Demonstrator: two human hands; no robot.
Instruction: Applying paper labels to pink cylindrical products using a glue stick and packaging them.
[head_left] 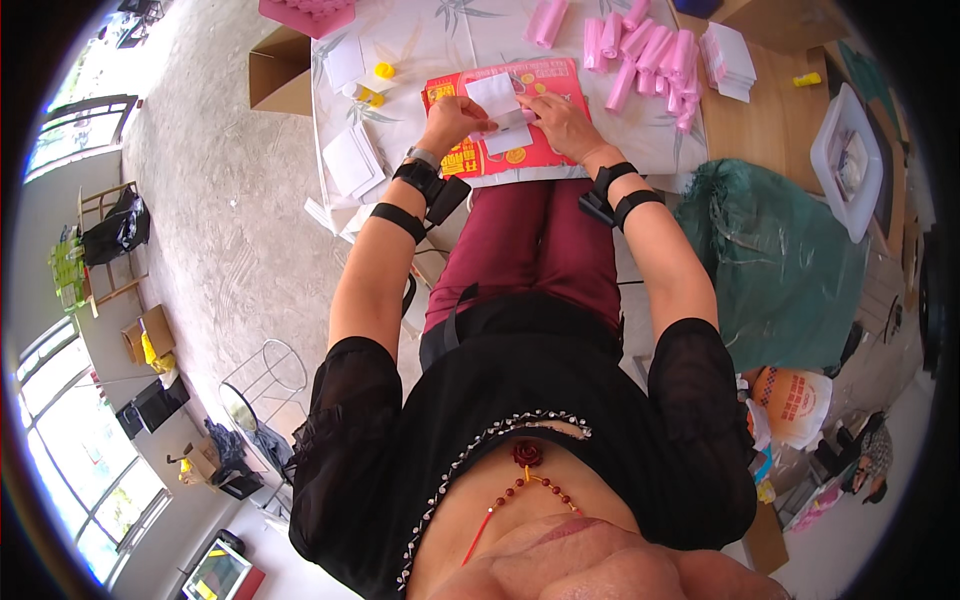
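Both hands work over a red printed sheet (460, 165) on the table in front of me. My left hand (455, 122) is closed in a pinch at the left end of a small pink roll (484, 134). My right hand (562, 125) pinches the roll's other end, its fingers closed. A white paper slip (493, 92) lies against the roll's far side, and a white piece (510, 142) shows on the near side. Whether these are one slip or two, I cannot tell. Fingers hide most of the roll.
Pink rolls (655, 50) lie heaped at the far right beside a stack of white slips (730, 62). More white paper (353, 160) and a yellow-labelled glue bottle (363, 94) sit left. A green sack (770, 265) and white plastic tub (848, 160) stand right; a cardboard box (280, 72) is far left.
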